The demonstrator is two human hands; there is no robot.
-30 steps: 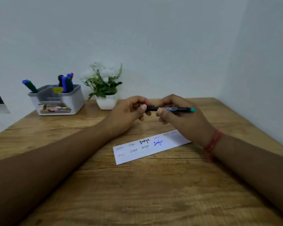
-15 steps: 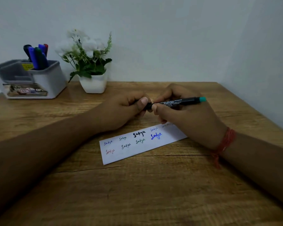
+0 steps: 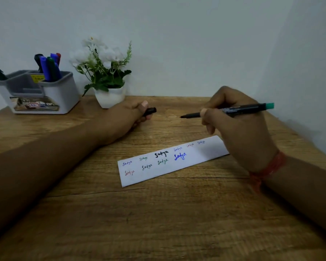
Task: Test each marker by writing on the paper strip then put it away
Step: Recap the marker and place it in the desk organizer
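Observation:
My right hand (image 3: 237, 127) holds a black marker (image 3: 241, 109) with a teal end, uncapped, its tip pointing left above the table. My left hand (image 3: 124, 119) is closed around the marker's black cap (image 3: 150, 111), a gap apart from the tip. Below both hands a white paper strip (image 3: 169, 162) lies on the wooden table (image 3: 158, 223), carrying several small words in blue, green, black and red. My right hand covers the strip's right end.
A grey and white organizer (image 3: 45, 91) stands at the back left with several markers (image 3: 49, 66) in it and one more at its left end. A white pot of white flowers (image 3: 109, 95) sits beside it. Walls close off the back and right.
The hands have pulled apart: the cap came off the marker and went left with my left hand, while my right hand moved right with the uncapped marker. The view has shifted slightly.

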